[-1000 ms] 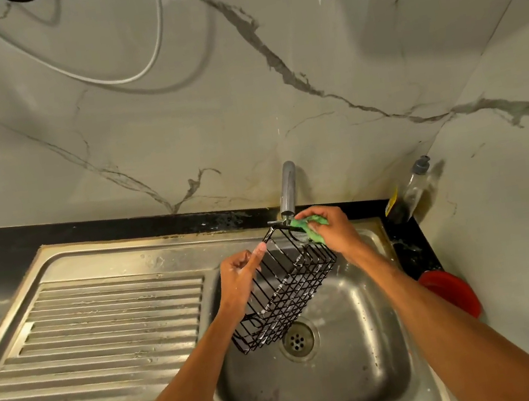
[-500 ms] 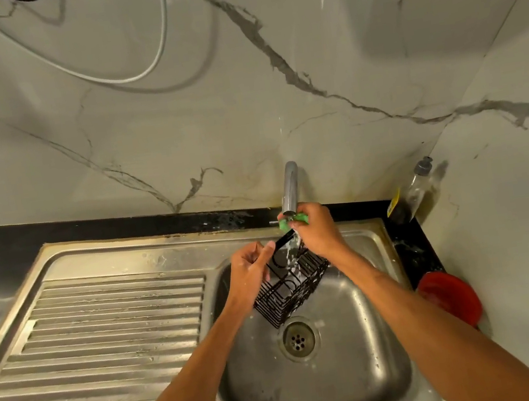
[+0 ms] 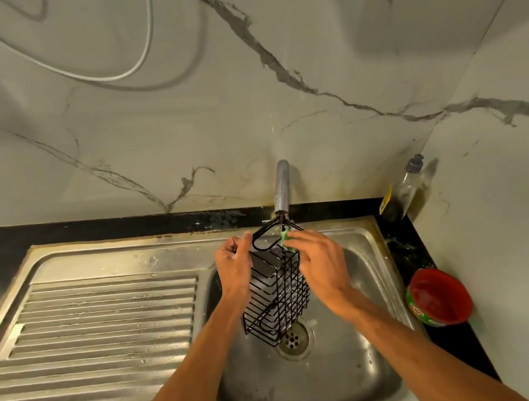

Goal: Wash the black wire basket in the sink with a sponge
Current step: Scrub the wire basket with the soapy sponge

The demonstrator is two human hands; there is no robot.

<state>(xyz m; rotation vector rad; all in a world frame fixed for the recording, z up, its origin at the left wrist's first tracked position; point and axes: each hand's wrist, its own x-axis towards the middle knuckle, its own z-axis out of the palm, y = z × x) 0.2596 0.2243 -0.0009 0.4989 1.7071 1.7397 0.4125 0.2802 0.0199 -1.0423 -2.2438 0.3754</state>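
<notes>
The black wire basket (image 3: 280, 296) hangs tilted over the steel sink bowl (image 3: 322, 378), its lower end just above the drain (image 3: 292, 338). My left hand (image 3: 234, 265) pinches the basket's upper left rim near its hook loop. My right hand (image 3: 319, 262) holds a green sponge (image 3: 285, 235) against the basket's upper right edge, right below the tap spout (image 3: 282, 189). Most of the sponge is hidden under my fingers.
A ribbed steel drainboard (image 3: 96, 327) lies left of the bowl. On the black counter at the right stand a red-lidded green tub (image 3: 439, 297) and a clear bottle (image 3: 409, 184) in the corner. Marble-patterned walls close in behind and to the right.
The basket has turned from a slanted, foreshortened pose to hang lengthwise toward the drain. My right hand with the sponge has shifted slightly down its upper right edge; my left hand stays on the rim.
</notes>
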